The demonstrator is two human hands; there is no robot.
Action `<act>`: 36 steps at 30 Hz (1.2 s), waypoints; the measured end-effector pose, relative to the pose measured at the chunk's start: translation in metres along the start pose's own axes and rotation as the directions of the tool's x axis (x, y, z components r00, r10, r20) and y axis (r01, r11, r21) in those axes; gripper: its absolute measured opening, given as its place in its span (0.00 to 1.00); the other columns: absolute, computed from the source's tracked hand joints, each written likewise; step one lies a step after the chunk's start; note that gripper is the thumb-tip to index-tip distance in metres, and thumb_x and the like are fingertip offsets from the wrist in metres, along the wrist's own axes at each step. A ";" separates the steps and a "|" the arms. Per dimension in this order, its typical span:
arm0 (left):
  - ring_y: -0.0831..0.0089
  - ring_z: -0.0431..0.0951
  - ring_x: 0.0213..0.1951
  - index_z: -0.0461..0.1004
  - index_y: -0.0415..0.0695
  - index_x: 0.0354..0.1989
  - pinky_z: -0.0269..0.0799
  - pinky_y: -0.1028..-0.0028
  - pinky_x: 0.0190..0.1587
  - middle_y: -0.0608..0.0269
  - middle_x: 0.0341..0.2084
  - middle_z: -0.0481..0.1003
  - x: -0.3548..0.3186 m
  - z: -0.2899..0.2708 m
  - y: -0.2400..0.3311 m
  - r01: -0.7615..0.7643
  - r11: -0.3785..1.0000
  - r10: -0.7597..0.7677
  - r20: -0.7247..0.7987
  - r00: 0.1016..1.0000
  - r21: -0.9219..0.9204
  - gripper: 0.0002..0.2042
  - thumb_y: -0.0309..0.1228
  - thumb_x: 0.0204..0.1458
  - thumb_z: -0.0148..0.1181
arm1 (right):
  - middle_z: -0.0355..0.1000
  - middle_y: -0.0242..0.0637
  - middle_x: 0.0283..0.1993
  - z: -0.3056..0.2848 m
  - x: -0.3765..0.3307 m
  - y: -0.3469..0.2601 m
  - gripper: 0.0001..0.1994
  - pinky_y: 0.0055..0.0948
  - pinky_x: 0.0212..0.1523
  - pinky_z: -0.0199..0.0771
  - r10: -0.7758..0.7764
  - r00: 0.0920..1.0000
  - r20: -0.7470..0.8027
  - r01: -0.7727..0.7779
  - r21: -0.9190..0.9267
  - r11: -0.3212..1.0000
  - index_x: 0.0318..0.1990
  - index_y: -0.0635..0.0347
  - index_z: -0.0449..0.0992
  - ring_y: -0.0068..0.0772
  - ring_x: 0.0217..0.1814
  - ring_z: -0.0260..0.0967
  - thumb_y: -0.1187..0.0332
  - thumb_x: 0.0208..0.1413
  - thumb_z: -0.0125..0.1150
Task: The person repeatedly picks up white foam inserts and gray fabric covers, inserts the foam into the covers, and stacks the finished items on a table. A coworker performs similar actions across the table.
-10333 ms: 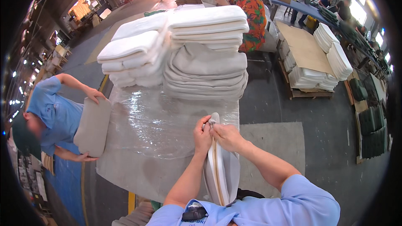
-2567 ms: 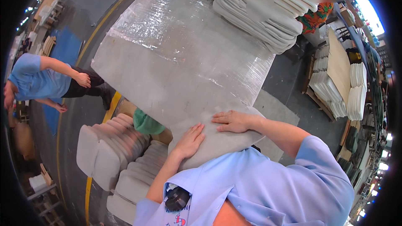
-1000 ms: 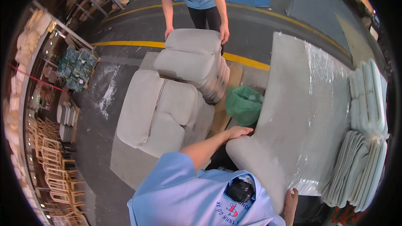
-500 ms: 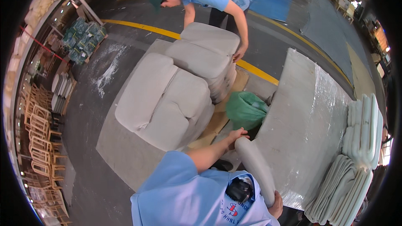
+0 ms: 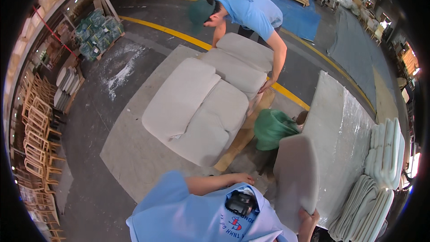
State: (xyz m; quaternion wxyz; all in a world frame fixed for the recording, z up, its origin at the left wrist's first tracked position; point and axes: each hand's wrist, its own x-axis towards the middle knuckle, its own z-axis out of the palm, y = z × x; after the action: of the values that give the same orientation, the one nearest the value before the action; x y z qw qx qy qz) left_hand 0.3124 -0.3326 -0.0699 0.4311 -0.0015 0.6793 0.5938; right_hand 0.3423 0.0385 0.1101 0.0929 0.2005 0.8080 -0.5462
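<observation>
A grey upholstered seat cushion [image 5: 295, 175] stands on edge at the front right, its broad face toward the left. My right hand [image 5: 309, 218] grips its lower near corner, fingers wrapped over the edge. In front of my chest is my left hand [image 5: 245, 178], apart from the cushion, with its fingers loosely curled and nothing visible in them. Left of centre, grey cushions [image 5: 188, 103] lie stacked in blocks on a flat grey board [image 5: 130, 152]. A green plastic bag [image 5: 274, 130] sits between that stack and the cushion I hold.
Across the stack, a co-worker [image 5: 251, 13] bends with both hands at the far cushions. A plastic-wrapped grey slab [image 5: 333, 143] stands at right, beside folded pale pads [image 5: 365, 206]. Wooden chair frames [image 5: 40, 139] line the left. Green wrapped bundles [image 5: 96, 33] sit on a pallet.
The cushion has swung up and turned, now showing its broad face. My left hand has drawn back toward my chest, away from it. My right hand keeps its grip.
</observation>
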 end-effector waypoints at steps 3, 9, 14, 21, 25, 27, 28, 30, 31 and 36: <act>0.67 0.79 0.57 0.78 0.42 0.63 0.73 0.66 0.60 0.59 0.55 0.82 -0.044 -0.024 -0.016 -0.042 0.993 0.045 -0.021 0.999 0.113 0.23 0.46 0.69 0.57 | 0.76 0.41 0.49 0.045 -0.008 -0.023 0.29 0.34 0.52 0.74 0.013 0.981 0.193 -0.062 0.249 0.966 0.60 0.74 0.72 0.31 0.50 0.73 0.64 0.55 0.69; 0.65 0.77 0.60 0.76 0.40 0.64 0.70 0.66 0.65 0.56 0.58 0.80 -0.142 -0.050 -0.063 -0.063 0.991 0.069 -0.046 0.997 0.121 0.25 0.47 0.70 0.55 | 0.77 0.43 0.53 0.188 -0.018 -0.096 0.31 0.44 0.58 0.76 -0.209 0.924 0.322 -0.064 0.665 0.744 0.62 0.70 0.71 0.42 0.55 0.76 0.56 0.58 0.70; 0.63 0.80 0.58 0.78 0.41 0.61 0.73 0.65 0.62 0.52 0.56 0.82 -0.223 -0.045 -0.137 -0.086 0.996 0.088 -0.271 0.959 0.022 0.22 0.44 0.68 0.57 | 0.74 0.44 0.64 0.319 -0.036 -0.137 0.34 0.49 0.65 0.74 -0.157 0.815 0.558 -0.335 0.674 0.658 0.69 0.63 0.68 0.45 0.63 0.74 0.51 0.62 0.68; 0.70 0.80 0.53 0.78 0.42 0.62 0.74 0.69 0.57 0.61 0.52 0.83 -0.295 -0.026 -0.169 -0.122 0.939 -0.064 -0.513 0.856 -0.321 0.20 0.40 0.68 0.61 | 0.71 0.42 0.67 0.418 -0.001 -0.067 0.35 0.57 0.59 0.74 0.061 0.772 0.633 -0.309 0.290 0.906 0.71 0.56 0.62 0.47 0.68 0.69 0.55 0.63 0.71; 0.74 0.79 0.47 0.76 0.45 0.64 0.75 0.69 0.52 0.63 0.48 0.82 -0.310 -0.024 -0.183 -0.165 0.790 -0.240 -0.545 0.803 -0.590 0.20 0.41 0.68 0.61 | 0.71 0.41 0.66 0.432 -0.017 -0.080 0.35 0.59 0.57 0.74 0.078 0.806 0.587 -0.290 0.276 0.916 0.72 0.56 0.59 0.46 0.68 0.69 0.60 0.63 0.72; 0.75 0.79 0.45 0.73 0.46 0.64 0.75 0.69 0.48 0.63 0.46 0.82 -0.306 -0.035 -0.179 -0.208 0.729 -0.280 -0.561 0.779 -0.652 0.21 0.43 0.68 0.60 | 0.72 0.40 0.66 0.425 -0.009 -0.083 0.35 0.57 0.56 0.76 0.066 0.812 0.581 -0.274 0.278 0.921 0.72 0.57 0.58 0.46 0.66 0.71 0.61 0.63 0.72; 0.76 0.79 0.43 0.72 0.47 0.65 0.75 0.70 0.46 0.63 0.46 0.82 -0.310 -0.048 -0.178 -0.237 0.735 -0.285 -0.606 0.742 -0.635 0.22 0.45 0.69 0.59 | 0.71 0.41 0.66 0.429 -0.014 -0.088 0.35 0.55 0.54 0.77 0.045 0.799 0.600 -0.278 0.301 0.912 0.72 0.57 0.58 0.46 0.64 0.72 0.61 0.63 0.72; 0.74 0.80 0.40 0.69 0.48 0.65 0.76 0.71 0.43 0.62 0.46 0.81 -0.319 -0.076 -0.177 -0.362 0.719 -0.292 -0.730 0.618 -0.594 0.23 0.49 0.69 0.57 | 0.71 0.44 0.66 0.439 -0.032 -0.100 0.35 0.52 0.50 0.80 0.013 0.763 0.646 -0.302 0.339 0.891 0.71 0.59 0.59 0.46 0.61 0.74 0.62 0.62 0.72; 0.73 0.81 0.39 0.68 0.49 0.66 0.77 0.72 0.41 0.61 0.46 0.81 -0.320 -0.094 -0.170 -0.455 0.694 -0.282 -0.793 0.540 -0.557 0.24 0.50 0.69 0.56 | 0.71 0.45 0.66 0.441 -0.036 -0.102 0.36 0.50 0.47 0.82 0.003 0.762 0.647 -0.291 0.338 0.895 0.71 0.59 0.58 0.46 0.60 0.75 0.60 0.62 0.73; 0.65 0.83 0.40 0.63 0.43 0.63 0.83 0.63 0.35 0.55 0.47 0.77 -0.319 -0.174 -0.110 -0.650 0.518 -0.269 -0.828 0.493 -0.555 0.28 0.51 0.67 0.60 | 0.70 0.50 0.64 0.440 -0.027 -0.075 0.41 0.43 0.37 0.85 0.022 0.827 0.562 -0.086 0.086 0.993 0.71 0.64 0.56 0.47 0.56 0.78 0.54 0.59 0.75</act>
State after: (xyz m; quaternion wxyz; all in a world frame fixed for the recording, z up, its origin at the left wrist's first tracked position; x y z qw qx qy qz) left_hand 0.4678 -0.6679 0.0158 -0.0975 -0.4039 0.4203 0.8066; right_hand 0.3039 -0.3964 0.0138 0.3299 0.0593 0.7087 -0.6208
